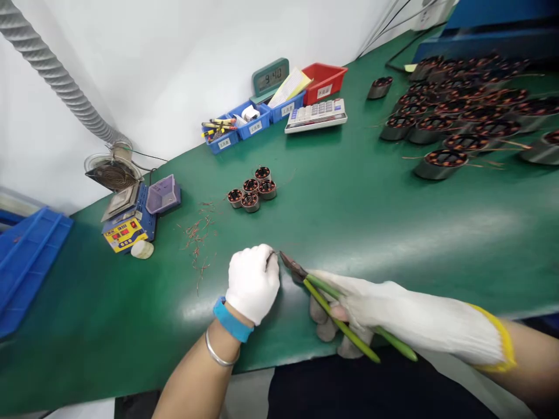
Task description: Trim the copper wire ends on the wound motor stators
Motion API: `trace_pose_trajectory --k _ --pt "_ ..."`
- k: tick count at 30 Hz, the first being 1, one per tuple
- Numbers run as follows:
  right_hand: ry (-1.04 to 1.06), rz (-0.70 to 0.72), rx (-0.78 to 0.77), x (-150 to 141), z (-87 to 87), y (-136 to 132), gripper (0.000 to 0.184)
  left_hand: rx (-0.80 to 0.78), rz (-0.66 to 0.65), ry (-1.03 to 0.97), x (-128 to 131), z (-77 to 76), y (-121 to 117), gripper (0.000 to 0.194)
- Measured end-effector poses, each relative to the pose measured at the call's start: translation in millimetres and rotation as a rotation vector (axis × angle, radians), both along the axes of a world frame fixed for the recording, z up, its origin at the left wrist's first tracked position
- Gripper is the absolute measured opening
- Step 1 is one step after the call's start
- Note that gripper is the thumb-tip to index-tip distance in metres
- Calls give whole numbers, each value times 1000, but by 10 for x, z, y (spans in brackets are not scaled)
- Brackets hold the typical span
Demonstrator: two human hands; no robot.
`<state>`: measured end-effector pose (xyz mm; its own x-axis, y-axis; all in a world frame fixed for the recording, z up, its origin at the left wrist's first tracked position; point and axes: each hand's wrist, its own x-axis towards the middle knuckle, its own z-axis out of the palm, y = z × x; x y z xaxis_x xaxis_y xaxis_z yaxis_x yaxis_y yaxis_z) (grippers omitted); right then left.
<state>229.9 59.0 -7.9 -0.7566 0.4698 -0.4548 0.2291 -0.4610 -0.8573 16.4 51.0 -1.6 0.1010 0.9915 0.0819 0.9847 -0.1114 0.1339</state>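
Observation:
My left hand (253, 282), in a white glove, is closed near the front of the green table. A thin dark bit shows at its fingertips, but what it grips is mostly hidden. My right hand (358, 305), gloved in white with greyish fingertips, is wrapped round the green-handled cutting pliers (323, 299). Their dark jaws point left, just beside my left hand's fingers. Behind my hands stands a small group of stators (250, 201) with copper windings. Loose copper wire clippings (196, 235) lie to the left of them.
Many larger stators (441, 163) crowd the table's right rear. Along the wall stand blue bins (255, 125), a red bin (325, 78), a calculator (317, 114) and a clock (271, 78). A blue-and-yellow device (126, 233) and a purple tray (163, 195) sit at left.

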Motion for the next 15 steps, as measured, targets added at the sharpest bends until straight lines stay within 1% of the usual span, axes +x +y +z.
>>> trace_pose_trajectory --k 3,5,10,12,14,15 --pt "-44 -23 -5 -58 113 38 50 2 -6 11 -5 6 -5 21" --pt "-69 -31 2 -90 124 41 48 -7 -9 14 -5 17 -4 20" --pt "-137 -47 57 -173 5 20 38 -23 6 22 12 18 5 21" --pt "-141 -51 91 -202 -35 19 36 -36 25 -26 14 16 0 20" --pt "-169 -25 170 -222 -50 25 36 -56 35 -97 -8 40 -17 14" --pt "-209 -19 262 -226 -50 29 37 -58 39 -159 -33 66 -28 11"
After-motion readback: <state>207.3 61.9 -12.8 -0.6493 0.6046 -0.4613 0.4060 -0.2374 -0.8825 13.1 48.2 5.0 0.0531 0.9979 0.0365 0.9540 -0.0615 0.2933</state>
